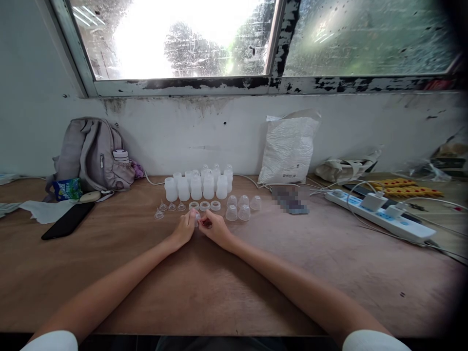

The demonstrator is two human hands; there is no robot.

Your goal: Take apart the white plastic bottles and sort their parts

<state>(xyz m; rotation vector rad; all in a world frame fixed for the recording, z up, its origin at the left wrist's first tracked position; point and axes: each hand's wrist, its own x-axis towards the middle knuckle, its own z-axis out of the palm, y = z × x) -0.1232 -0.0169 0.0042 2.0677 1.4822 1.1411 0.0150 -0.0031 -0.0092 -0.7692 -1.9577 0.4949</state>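
My left hand (184, 229) is closed around a small translucent piece (197, 219) that looks like a baby bottle nipple, mostly hidden by the fingers. My right hand (218, 230) pinches the same piece from the other side. Just beyond, white collar rings (204, 205) lie in a row. Several clear nipples (171, 206) rest on the table to the left of the rings. Clear dome caps (243, 212) stand to the right. Behind them, milky-white baby bottles (196, 189) stand grouped upright, some of them with tops on.
On the left are a backpack (91, 156), a black phone (68, 221) and a white tissue (47, 209). A white plastic parcel bag (288, 148) leans on the wall. To the right, a power strip (380, 217) with chargers and cables lies near yellow pieces (405, 189).
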